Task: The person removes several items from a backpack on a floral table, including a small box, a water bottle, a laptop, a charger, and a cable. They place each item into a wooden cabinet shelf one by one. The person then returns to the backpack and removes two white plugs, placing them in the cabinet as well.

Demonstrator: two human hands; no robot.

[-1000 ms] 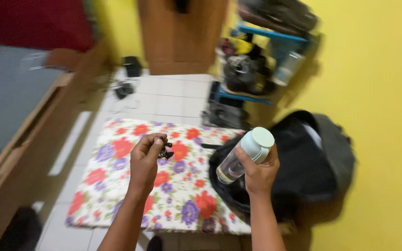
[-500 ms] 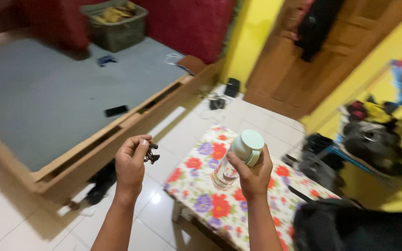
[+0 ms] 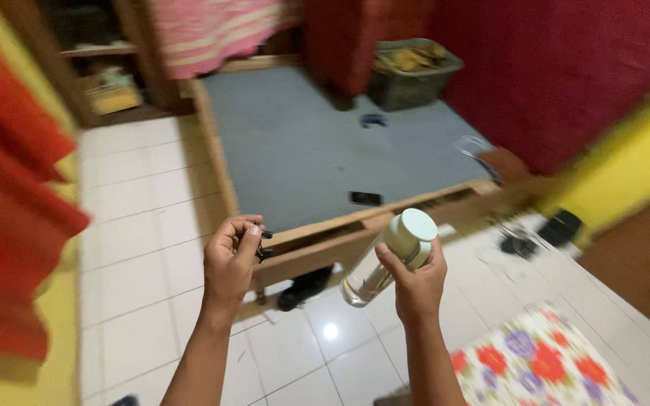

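My right hand [image 3: 417, 283] grips a clear bottle [image 3: 385, 259] with a pale green cap, tilted with the cap up and to the right. My left hand [image 3: 231, 259] is closed around a small dark bunch of keys [image 3: 262, 245] that sticks out past the fingers. Both hands are raised in front of me, about a hand's width apart, over the white tiled floor [image 3: 152, 248]. Beyond them lies a low wooden bed frame [image 3: 317, 244] with a grey top [image 3: 302, 150].
A dark phone [image 3: 365, 198] lies on the grey top near its front edge. A grey bin [image 3: 414, 73] stands at the far end by a red curtain [image 3: 566, 75]. A flowered low table [image 3: 558, 368] is at the lower right. An orange curtain [image 3: 9, 225] hangs at the left.
My view has swung left: the flowered table slid from the centre to the lower right, and the bed now fills the middle. Both hands keep their hold.
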